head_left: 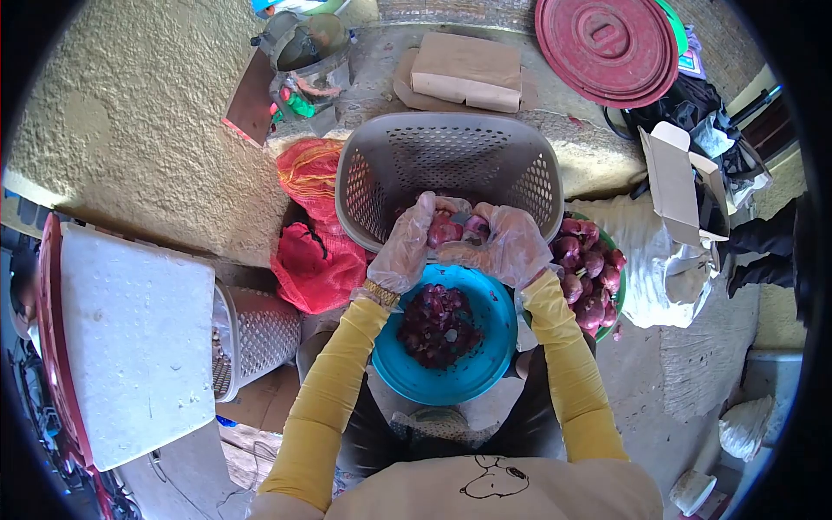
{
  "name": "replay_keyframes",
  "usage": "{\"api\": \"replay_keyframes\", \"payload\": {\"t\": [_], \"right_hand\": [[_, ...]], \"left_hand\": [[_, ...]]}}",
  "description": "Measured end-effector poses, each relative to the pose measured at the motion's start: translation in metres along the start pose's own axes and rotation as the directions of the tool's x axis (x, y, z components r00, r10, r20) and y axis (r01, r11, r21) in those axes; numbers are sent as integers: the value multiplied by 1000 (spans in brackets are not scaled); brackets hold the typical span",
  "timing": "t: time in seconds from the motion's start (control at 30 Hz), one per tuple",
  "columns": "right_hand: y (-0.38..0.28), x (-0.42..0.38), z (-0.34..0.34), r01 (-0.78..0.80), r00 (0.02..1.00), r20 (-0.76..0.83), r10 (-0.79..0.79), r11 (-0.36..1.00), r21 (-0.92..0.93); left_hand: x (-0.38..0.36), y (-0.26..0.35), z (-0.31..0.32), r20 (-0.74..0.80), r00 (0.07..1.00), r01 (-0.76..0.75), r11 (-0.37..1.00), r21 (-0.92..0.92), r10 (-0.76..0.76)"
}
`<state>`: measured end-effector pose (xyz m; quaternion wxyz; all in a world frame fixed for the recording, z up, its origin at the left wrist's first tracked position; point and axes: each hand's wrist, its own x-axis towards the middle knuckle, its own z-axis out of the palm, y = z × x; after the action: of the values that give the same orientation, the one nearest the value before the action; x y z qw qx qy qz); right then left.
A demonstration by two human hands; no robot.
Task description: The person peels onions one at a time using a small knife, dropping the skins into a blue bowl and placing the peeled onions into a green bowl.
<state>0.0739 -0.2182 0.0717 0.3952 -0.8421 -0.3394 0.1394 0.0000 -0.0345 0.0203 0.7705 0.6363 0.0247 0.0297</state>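
My left hand [412, 245] and my right hand [505, 245], both in clear plastic gloves, meet over the front rim of a grey plastic basket [407, 165]. Together they hold a red onion [458, 230] between the fingertips. Just below them sits a blue bowl [485, 364] with a heap of red onion peels [438, 325]. At my right elbow a green bowl [618, 299] is piled with several whole red onions [588, 269]. Yellow sleeves cover both forearms.
A red mesh sack [314, 234] lies left of the basket. A white foam lid [134, 338] rests on a red crate at the left, beside a white mesh bin [256, 334]. A red round lid [607, 43], cardboard boxes [468, 69] and a white sack [646, 251] lie behind and right.
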Motion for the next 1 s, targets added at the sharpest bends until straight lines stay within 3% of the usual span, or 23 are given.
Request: {"api": "replay_keyframes", "payload": {"t": [0.2, 0.3, 0.4, 0.5, 0.6, 0.67, 0.77, 1.0], "right_hand": [[9, -3, 3, 62, 996, -66, -58, 996, 58], [9, -2, 1, 0, 1000, 29, -2, 998, 58], [14, -2, 4, 28, 999, 40, -29, 999, 32], [8, -3, 0, 17, 999, 43, -21, 994, 106], [4, -1, -1, -119, 991, 52, 120, 993, -21], [6, 0, 2, -1, 999, -33, 0, 999, -41], [4, -1, 3, 14, 1000, -18, -13, 998, 68], [20, 0, 11, 15, 1000, -10, -15, 998, 57]], "left_hand": [[4, -8, -2, 13, 998, -64, 998, -5, 64], [1, 3, 0, 66, 998, 11, 999, 40, -14], [0, 8, 3, 38, 998, -62, 995, 82, 59], [2, 7, 4, 25, 997, -72, 997, 9, 72], [0, 10, 1, 27, 999, -36, 991, 125, 33], [1, 6, 3, 9, 1000, -10, 1000, 19, 10], [2, -1, 2, 23, 999, 26, 1000, -15, -26], [1, 6, 2, 24, 1000, -16, 995, 94, 13]]}}
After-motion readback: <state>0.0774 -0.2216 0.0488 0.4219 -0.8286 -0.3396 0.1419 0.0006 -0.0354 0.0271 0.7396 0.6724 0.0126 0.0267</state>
